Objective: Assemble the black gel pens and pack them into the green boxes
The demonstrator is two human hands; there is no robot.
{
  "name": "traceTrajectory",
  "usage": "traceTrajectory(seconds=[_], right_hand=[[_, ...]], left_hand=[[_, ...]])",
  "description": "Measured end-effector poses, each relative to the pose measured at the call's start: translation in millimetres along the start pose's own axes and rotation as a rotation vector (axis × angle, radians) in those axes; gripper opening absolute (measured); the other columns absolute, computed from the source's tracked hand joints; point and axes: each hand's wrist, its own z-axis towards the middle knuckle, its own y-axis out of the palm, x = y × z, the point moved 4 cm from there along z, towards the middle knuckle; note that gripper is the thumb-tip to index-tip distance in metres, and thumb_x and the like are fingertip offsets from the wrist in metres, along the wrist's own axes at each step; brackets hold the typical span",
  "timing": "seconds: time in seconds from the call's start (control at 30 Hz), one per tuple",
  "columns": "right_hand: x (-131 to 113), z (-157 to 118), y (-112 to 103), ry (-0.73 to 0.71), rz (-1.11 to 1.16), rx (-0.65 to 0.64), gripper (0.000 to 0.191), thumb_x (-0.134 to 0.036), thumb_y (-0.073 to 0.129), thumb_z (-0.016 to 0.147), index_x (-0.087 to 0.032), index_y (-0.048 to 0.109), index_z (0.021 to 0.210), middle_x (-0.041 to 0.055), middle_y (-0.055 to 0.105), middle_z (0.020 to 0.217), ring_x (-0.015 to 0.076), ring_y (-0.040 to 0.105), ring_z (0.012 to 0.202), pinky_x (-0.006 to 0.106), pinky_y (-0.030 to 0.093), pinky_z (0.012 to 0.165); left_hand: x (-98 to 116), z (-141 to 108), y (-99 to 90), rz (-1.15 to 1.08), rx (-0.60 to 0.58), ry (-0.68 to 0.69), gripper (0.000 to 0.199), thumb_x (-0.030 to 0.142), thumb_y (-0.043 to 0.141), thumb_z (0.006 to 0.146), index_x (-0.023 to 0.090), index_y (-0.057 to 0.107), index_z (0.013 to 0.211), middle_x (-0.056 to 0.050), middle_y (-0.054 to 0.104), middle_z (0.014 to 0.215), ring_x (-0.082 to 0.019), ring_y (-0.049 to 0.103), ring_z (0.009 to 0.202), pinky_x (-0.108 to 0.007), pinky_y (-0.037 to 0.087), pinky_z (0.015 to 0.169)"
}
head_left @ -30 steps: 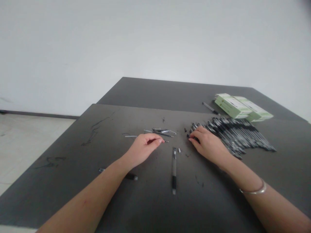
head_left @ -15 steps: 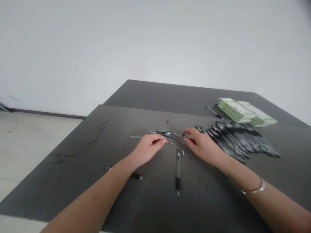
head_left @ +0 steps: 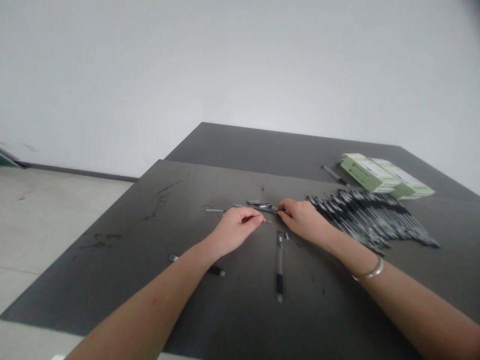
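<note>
My left hand [head_left: 237, 230] is closed in a pinch on a thin pen refill [head_left: 215, 210]. The metal tip of the refill pokes out past the fingertips, just above the table. To its right, my right hand [head_left: 304, 220] has thumb and index finger pressed together at the edge of a small group of pen parts [head_left: 258, 205]. A small dark piece shows at those fingertips, too hidden to name. A pen barrel with a black grip [head_left: 280, 270] lies lengthwise in front of the hands. Another pen [head_left: 216, 270] is partly covered by my left forearm.
Many black-gripped pens [head_left: 369, 217] lie side by side on the right of the dark table [head_left: 123, 280]. Behind them are two green-and-white boxes [head_left: 369, 172], with a single pen [head_left: 335, 175] beside them. A tiny clear piece [head_left: 287, 236] lies near the barrel.
My right hand has moved left, and its fingertips have come down and closed at the loose pen parts. My left hand keeps its pinch on the refill. The view has shifted slightly.
</note>
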Motion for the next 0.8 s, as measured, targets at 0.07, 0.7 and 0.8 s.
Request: traceTrajectory(seconds=[0.07,0.7,0.8], right_hand=[[-1,-3,-4,0.006,0.006,0.005,0.020,-0.021,0.050,0.089,-0.015,0.068,0.094,0.0052,0.069,0.070,0.0179,0.064,0.064,0.025,0.039,0.060],[-34,-85,-24,-0.251,0.337,0.191,0.014,-0.021,0.049,0.093,-0.021,0.059,0.104,0.0030,0.070,0.080,0.0147,0.065,0.066,0.025,0.044,0.060],[-32,-88,-23,-0.230,0.415,0.220,0.013,-0.023,0.051,0.094,-0.021,0.059,0.104,0.0005,0.068,0.075,0.0124,0.063,0.060,0.023,0.044,0.055]], left_hand=[[-1,0,0.2,-0.030,-0.001,-0.013,0.025,0.030,0.055,0.085,0.014,0.073,0.089,0.000,0.057,0.061,-0.010,0.043,0.052,-0.020,0.032,0.047],[16,-19,33.5,-0.428,-0.279,-0.112,0.028,0.036,0.064,0.083,0.011,0.065,0.094,-0.001,0.061,0.071,-0.003,0.042,0.041,-0.017,0.033,0.039],[19,-21,35.3,-0.429,-0.297,-0.145,0.023,0.031,0.060,0.086,0.010,0.065,0.093,-0.002,0.062,0.074,-0.002,0.043,0.041,-0.017,0.035,0.039]])
